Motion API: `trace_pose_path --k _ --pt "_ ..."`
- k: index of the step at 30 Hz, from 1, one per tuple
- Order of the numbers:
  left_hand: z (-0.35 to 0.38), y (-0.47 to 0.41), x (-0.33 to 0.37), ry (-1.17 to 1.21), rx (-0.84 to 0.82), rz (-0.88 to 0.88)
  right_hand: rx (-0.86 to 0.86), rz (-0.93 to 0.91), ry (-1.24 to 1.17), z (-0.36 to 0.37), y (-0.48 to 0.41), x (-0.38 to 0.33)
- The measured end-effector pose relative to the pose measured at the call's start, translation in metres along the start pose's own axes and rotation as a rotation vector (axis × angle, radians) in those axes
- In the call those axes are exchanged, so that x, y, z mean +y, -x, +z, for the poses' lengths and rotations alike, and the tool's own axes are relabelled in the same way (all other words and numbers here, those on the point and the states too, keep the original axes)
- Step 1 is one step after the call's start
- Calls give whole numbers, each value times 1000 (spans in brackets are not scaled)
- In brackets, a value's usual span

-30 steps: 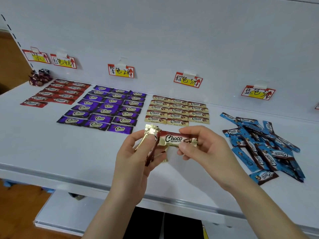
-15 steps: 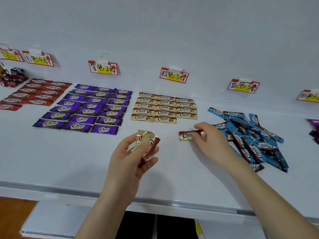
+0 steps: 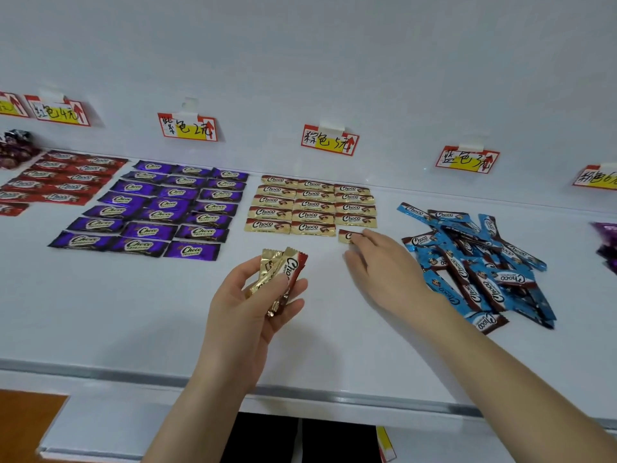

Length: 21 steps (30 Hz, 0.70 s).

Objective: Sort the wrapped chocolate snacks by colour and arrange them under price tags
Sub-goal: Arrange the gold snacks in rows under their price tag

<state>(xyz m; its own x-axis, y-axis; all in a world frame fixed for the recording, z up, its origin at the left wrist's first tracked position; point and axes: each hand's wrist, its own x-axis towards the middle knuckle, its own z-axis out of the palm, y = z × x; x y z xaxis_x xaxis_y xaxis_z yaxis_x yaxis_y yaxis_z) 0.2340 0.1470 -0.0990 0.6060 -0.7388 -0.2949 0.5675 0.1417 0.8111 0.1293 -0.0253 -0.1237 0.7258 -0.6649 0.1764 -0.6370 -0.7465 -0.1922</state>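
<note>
My left hand (image 3: 257, 295) grips a small bundle of gold snacks (image 3: 278, 272) above the shelf's middle. My right hand (image 3: 384, 269) holds one gold snack (image 3: 347, 236) by its right end, setting it at the front right corner of the gold grid (image 3: 312, 204), which lies under the brown price tag (image 3: 330, 141). Purple snacks (image 3: 157, 208) lie in neat rows under the purple price tag (image 3: 187, 127). Red snacks (image 3: 60, 178) sit in rows under the red price tag (image 3: 60, 110). Blue snacks (image 3: 477, 262) lie in a loose heap under the blue price tag (image 3: 467, 159).
The white shelf (image 3: 133, 312) has a metal front edge. Dark wrapped sweets (image 3: 15, 152) sit at the far left and purple wrappers (image 3: 606, 242) at the far right, under another price tag (image 3: 596, 177). A lower shelf shows below.
My right hand pulled one gold snack from the bundle and carried it forward to the gold grid's front row. My left hand kept the remaining bundle. The view shifted right.
</note>
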Motion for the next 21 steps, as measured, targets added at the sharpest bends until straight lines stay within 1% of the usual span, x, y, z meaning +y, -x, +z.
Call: trace_pose_path --k 3,8,13,21 --pt "-3 -1 1 2 20 -1 21 -8 -2 4 -7 0" --pt "-6 -2 0 3 33 -4 164 42 -42 7 -1 -1" --pt "-4 -2 -3 12 19 -3 134 27 -21 9 -3 0" --pt "-7 -1 -3 28 23 8 151 8 -34 12 -4 1"
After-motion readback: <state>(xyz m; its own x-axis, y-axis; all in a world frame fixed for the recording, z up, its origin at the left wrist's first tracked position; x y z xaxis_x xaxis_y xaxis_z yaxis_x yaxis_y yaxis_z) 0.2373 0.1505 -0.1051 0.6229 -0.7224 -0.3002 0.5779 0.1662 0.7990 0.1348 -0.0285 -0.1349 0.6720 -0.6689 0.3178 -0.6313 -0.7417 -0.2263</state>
